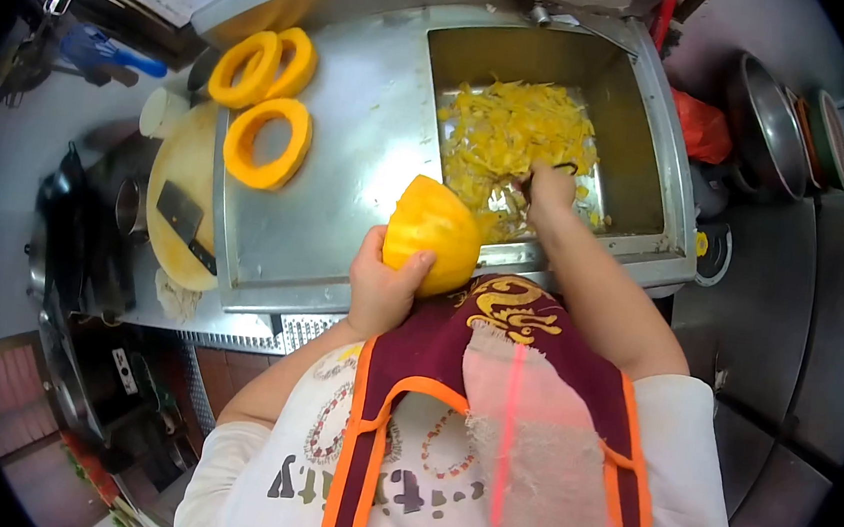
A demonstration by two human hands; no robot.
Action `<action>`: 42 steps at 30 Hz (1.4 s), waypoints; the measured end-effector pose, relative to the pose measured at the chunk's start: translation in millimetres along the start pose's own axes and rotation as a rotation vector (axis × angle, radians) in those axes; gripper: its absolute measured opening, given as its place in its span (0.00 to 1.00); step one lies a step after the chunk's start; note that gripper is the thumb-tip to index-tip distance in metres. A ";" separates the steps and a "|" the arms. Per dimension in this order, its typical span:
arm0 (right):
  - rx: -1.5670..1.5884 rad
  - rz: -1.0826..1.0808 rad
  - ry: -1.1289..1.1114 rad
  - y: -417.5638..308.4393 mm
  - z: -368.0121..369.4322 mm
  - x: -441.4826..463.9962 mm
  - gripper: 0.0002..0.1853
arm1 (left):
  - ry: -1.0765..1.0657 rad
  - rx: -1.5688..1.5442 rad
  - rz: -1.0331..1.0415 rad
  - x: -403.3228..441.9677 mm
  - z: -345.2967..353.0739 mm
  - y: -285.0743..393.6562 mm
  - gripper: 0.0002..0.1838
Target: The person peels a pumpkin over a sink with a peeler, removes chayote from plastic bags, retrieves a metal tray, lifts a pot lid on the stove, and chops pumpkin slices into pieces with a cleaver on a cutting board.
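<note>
A large peeled piece of orange-yellow pumpkin [435,235] is gripped in my left hand [387,286] at the front edge of the steel counter, beside the sink. Down in the sink, my right hand [552,193] is closed around a tool with a dark handle [566,168], most of it hidden by the fingers. Many yellow peelings [519,131] lie heaped in the sink [633,151] around and beyond that hand. Three pumpkin rings [268,143] rest on the left part of the counter [355,107].
Left of the counter, a cleaver [185,223] lies on a round cutting board [176,152]. A faucet [541,15] stands at the sink's back edge. Metal bowls [768,123] and a red bag [700,127] are to the right.
</note>
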State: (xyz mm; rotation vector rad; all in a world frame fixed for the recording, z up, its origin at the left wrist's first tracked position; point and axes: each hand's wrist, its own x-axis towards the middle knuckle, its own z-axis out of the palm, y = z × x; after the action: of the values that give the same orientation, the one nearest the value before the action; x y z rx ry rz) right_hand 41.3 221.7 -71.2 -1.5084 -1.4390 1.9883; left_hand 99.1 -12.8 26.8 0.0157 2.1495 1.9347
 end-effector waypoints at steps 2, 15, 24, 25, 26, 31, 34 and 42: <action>0.134 0.090 -0.180 -31.0 12.2 -33.9 0.13 | -0.004 -0.063 -0.025 1.7 -1.6 4.2 0.19; -0.281 -0.360 -0.376 -41.3 35.3 -123.6 0.23 | -0.040 -0.024 -0.034 -0.2 12.6 3.6 0.22; -0.231 -0.307 -0.279 -34.6 30.4 -112.4 0.19 | -0.052 0.005 -0.069 1.5 11.0 4.4 0.21; -0.240 -0.281 -0.257 -22.5 26.3 -86.9 0.18 | -0.057 -0.024 -0.078 1.0 10.3 6.5 0.20; -0.244 -0.267 -0.241 -11.1 19.6 -62.5 0.17 | -0.058 -0.054 -0.074 3.4 9.6 11.2 0.20; 0.155 -0.008 -0.028 0.0 2.3 -16.4 0.14 | -0.012 -0.197 -0.036 10.3 -11.5 0.7 0.17; 0.033 0.029 -0.342 -31.9 28.0 -62.7 0.15 | -0.032 -0.316 -0.052 9.0 -16.8 -2.2 0.17; -0.391 -0.281 -0.197 18.5 29.2 -7.8 0.09 | -0.101 -0.724 -0.113 30.5 -41.0 -19.1 0.26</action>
State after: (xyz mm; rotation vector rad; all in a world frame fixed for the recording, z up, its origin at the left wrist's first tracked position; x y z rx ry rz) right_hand 26.3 191.7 -82.6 -1.1754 -2.0910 1.7970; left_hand 64.8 -49.8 6.3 -0.1321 1.2555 2.4512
